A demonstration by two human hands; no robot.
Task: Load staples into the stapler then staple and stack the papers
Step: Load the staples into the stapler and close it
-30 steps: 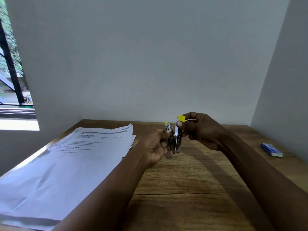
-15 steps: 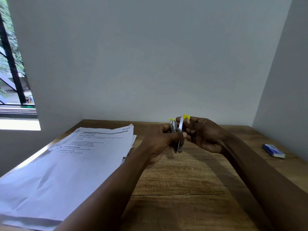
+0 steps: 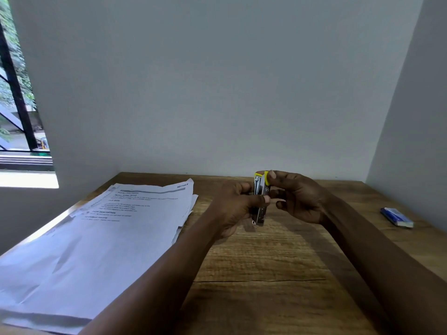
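At left of the frame, papers [image 3: 96, 238] lie on the desk [image 3: 266, 274]. At centre, the left hand [image 3: 235, 206] grips an upright stapler [image 3: 260, 201], long axis vertical; the right hand [image 3: 297, 197] pinches its yellow top. A staple box [image 3: 396, 216] sits far right.

The top sheet of the papers [image 3: 101, 228], lying along the left edge of the table [image 3: 278, 274], carries the only readable print. "SECTION 6" stands in its far right corner, and a bold heading, "TASK DESCRIPTION", sits lower on the page toward its left side. The other headings and body lines on the sheet are too small and blurred to read. The small blue box [image 3: 396, 216] near the table's right edge shows no legible lettering.
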